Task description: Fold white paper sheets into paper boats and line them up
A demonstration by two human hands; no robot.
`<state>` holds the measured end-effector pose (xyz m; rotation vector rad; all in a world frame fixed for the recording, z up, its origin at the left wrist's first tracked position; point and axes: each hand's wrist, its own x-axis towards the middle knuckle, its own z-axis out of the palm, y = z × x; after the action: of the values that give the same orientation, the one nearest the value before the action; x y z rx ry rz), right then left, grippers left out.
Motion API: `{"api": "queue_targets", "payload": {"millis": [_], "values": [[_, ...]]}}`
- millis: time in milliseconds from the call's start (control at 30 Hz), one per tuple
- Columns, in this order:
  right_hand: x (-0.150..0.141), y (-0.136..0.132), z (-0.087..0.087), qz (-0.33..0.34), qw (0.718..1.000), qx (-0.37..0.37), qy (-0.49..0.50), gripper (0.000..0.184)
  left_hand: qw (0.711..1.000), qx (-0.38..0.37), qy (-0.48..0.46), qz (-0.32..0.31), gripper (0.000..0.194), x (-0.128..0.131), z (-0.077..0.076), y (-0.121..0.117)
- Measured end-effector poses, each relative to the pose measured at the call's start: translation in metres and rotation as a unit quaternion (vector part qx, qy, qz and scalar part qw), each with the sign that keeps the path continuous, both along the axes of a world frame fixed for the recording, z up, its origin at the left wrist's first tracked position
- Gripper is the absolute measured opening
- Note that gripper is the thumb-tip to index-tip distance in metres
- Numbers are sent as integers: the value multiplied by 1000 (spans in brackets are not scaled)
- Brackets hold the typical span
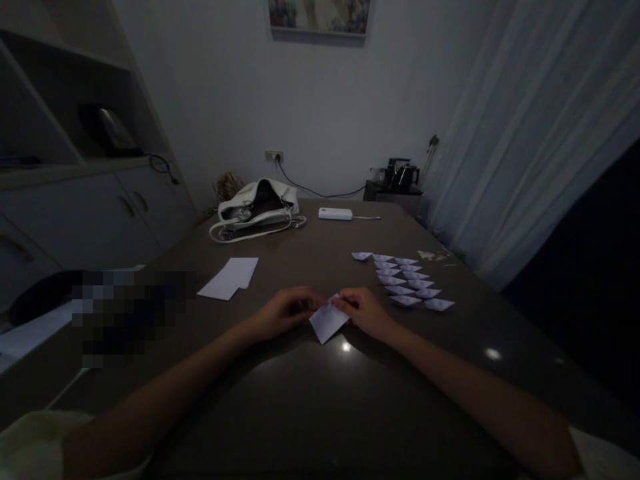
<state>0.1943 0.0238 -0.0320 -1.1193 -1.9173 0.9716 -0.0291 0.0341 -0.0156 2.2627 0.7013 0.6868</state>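
A small folded piece of white paper (pixel 329 323) is held just above the dark table, one corner pointing toward me. My right hand (pixel 367 312) pinches its upper right edge between thumb and fingers. My left hand (pixel 290 309) is curled at its upper left edge, fingertips closed on the paper near the top corner. The fingers hide part of that corner. Off to the right stand several small folded paper boats (pixel 400 291) in rows. On the left lies a stack of white paper sheets (pixel 230 277), slightly fanned.
A white handbag (pixel 260 208) sits at the table's far left. Beyond my hands lies a white power bank (pixel 335 214) with a short cable. Paper scraps (pixel 433 255) lie near the right edge. A black kettle (pixel 403 176) stands behind the table (pixel 320 413).
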Motion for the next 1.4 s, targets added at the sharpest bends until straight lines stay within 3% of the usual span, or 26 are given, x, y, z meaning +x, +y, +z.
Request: {"api": "queue_targets", "payload": {"millis": [433,767,1000,1200,1400], "values": [[-4,-8,9,24,993,78,-82,32,996,-58,-18,-71,23,2,6,-4],[-5,-14,12,63,992,84,-74,37,993,-79,-5,93,27,9,5,-7],[-9,-16,7,67,998,7,-4,42,992,-76,-50,88,23,9,8,-8],[-9,-17,9,75,997,13,-20,30,992,-94,-46,73,24,11,6,-9],[-8,-14,10,53,998,13,16,30,986,-126,-47,97,30,11,3,-7]]}}
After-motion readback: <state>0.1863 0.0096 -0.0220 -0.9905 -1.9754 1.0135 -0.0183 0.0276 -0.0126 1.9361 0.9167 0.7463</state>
